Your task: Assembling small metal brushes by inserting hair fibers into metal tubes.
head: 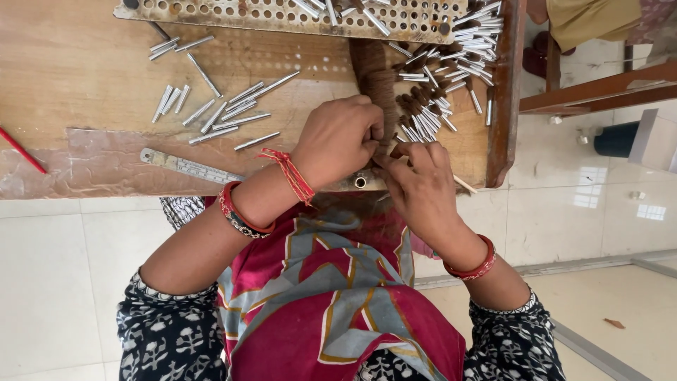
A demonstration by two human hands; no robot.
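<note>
Two hands are brought together at the near edge of the wooden counter (63, 77). The left hand (338, 137) is curled, its fingertips pinched on the lower end of a brown hair bundle (374, 74); the right hand (419, 187) meets it from the other side, thumb and forefinger closed on the same small spot, so that what exactly is nipped between them is hidden. Red thread and a beaded bangle are worn on the left wrist, a red bangle on the right. A thin pale stick (464, 184) is seen just beside the right hand, pointing off the counter's edge.

Left of the hands, a metal ruler (189, 166) is laid flat near the edge, and a red pencil (21, 150) lies well apart at the far left. Beyond the ruler, loose silver metal tubes (218, 113) are scattered across the wood. Just past the fingers, the hair bundle runs away from the person, and beside it, to the right, a cluster of tubes with brown tufts (427, 109) is piled. Farthest off, a perforated metal plate (282, 15) is set along the top, with more tubes lying on it and heaped at its right end.
</note>
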